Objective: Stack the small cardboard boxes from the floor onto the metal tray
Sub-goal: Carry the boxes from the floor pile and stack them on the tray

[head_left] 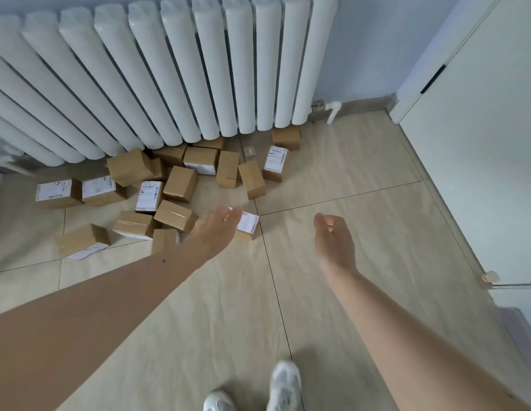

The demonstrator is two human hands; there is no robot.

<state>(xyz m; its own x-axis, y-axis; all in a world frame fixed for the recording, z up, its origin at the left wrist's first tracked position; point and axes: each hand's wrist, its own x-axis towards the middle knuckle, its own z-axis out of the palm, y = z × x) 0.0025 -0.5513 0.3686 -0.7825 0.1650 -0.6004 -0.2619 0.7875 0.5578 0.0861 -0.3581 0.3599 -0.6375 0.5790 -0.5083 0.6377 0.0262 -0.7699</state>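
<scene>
Several small cardboard boxes (181,183) lie scattered on the tiled floor below a radiator, some with white shipping labels. My left hand (218,229) stretches out over the nearest labelled box (248,223), fingers straight, partly covering it; I cannot tell whether it touches the box. My right hand (334,241) hovers over bare floor to the right of that box, fingers loosely curled and holding nothing. No metal tray is in view.
A white radiator (157,75) runs along the back wall. A white cabinet or door (480,143) stands at the right. My white shoes (283,387) are at the bottom. Bare tiles (362,179) stretch between the boxes and the cabinet.
</scene>
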